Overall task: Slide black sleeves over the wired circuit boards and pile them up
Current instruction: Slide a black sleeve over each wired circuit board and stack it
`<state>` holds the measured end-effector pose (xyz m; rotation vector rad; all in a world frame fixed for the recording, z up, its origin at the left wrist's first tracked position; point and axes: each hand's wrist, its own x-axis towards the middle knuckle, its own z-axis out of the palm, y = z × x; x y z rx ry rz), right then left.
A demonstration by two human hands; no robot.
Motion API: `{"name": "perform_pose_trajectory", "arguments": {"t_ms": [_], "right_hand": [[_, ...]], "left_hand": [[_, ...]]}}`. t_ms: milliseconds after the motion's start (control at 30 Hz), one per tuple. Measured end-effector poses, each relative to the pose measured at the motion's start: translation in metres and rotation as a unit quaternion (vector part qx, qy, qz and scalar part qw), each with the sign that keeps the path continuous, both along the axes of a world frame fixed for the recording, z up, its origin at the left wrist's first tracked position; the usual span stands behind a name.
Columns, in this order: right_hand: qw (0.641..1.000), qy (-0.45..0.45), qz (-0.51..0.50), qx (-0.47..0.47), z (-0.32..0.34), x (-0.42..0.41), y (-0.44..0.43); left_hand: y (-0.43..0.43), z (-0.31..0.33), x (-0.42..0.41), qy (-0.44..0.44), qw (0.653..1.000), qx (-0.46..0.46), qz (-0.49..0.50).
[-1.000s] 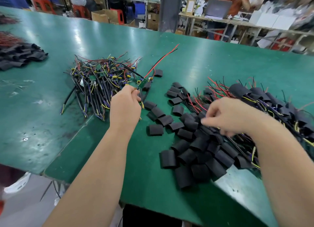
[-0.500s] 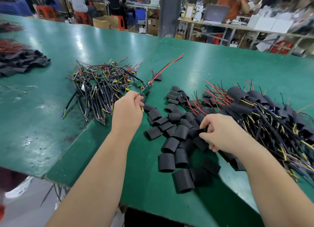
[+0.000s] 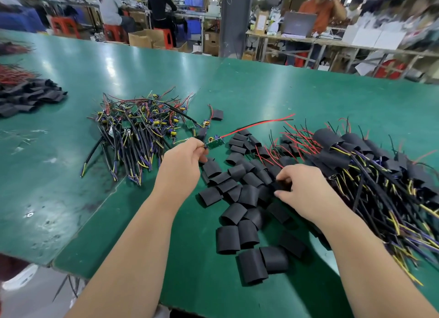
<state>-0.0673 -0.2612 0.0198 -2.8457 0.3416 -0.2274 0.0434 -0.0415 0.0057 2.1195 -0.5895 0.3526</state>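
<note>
Wired circuit board (image 3: pixel 215 143), being pinched at its near end by the left hand (image 3: pixel 180 165), thumb and forefinger closed tight on it, remaining fingers curling underneath. Jutting out just past those fingertips, hovering a little off the green table (image 3: pixel 261 92), with its red lead (image 3: pixel 256 125) trailing away toward the far right. Probably being held by one end like this to leave the other end free for a sleeve to go over.

Closing the right hand (image 3: pixel 306 191) on a black sleeve (image 3: pixel 281 187), fingertips bending in around it, while digging among the loose sleeves (image 3: pixel 237 194) scattered beneath and between both sets of fingers. Looking like a pick-up in progress, with sleeve and board not yet meeting and the two hands well apart.

Waiting beyond the left knuckles, on the outer side: a tangled heap of bare boards (image 3: pixel 137 127). Building up past the right fingers, on their outer side: the sleeved boards (image 3: pixel 356 156), wires bristling. Lying beyond the left fingertips: a lone sleeve (image 3: pixel 217 115). Sitting well off to the left of everything: a far heap (image 3: pixel 28 96) of black pieces.

Standing in the way, by this reading: the long trailing lead, needing threading through first, and stray red wires from the finished pile straggling over the sleeves near the right fingertips, risking a snag.
</note>
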Motion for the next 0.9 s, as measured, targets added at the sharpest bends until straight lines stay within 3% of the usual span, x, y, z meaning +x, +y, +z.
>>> {"name": "perform_pose_trajectory", "arguments": {"t_ms": [133, 333, 400, 467, 533, 600, 733, 900], "right_hand": [[0.998, -0.057, -0.002, 0.032, 0.0, -0.006, 0.002], [0.96, -0.173, -0.018, 0.221, 0.0, -0.012, 0.006], [0.885, -0.225, -0.014, 0.407, 0.004, -0.013, 0.008], [0.763, -0.277, 0.007, 0.584, 0.01, -0.014, 0.009], [0.659, -0.315, 0.016, 0.683, 0.014, -0.014, 0.006], [0.588, -0.335, 0.016, 0.736, 0.019, -0.016, 0.003], [0.512, -0.365, -0.023, 0.777, 0.024, -0.018, 0.005], [0.485, -0.371, -0.064, 0.789, 0.024, -0.013, 0.013]], "left_hand": [[0.0, 0.001, -0.001, 0.004, 1.0, 0.003, -0.007], [-0.001, 0.003, -0.002, 0.005, 1.0, 0.002, -0.012], [-0.001, 0.004, -0.003, 0.002, 1.0, 0.0, -0.012], [0.0, 0.005, -0.004, -0.001, 1.0, -0.002, -0.01], [-0.001, 0.006, -0.005, 0.0, 1.0, -0.011, -0.009], [-0.002, 0.006, -0.006, 0.003, 1.0, -0.015, -0.009], [-0.003, 0.006, -0.007, -0.001, 1.0, -0.006, -0.013], [-0.003, 0.005, -0.007, -0.001, 1.0, 0.0, -0.018]]}}
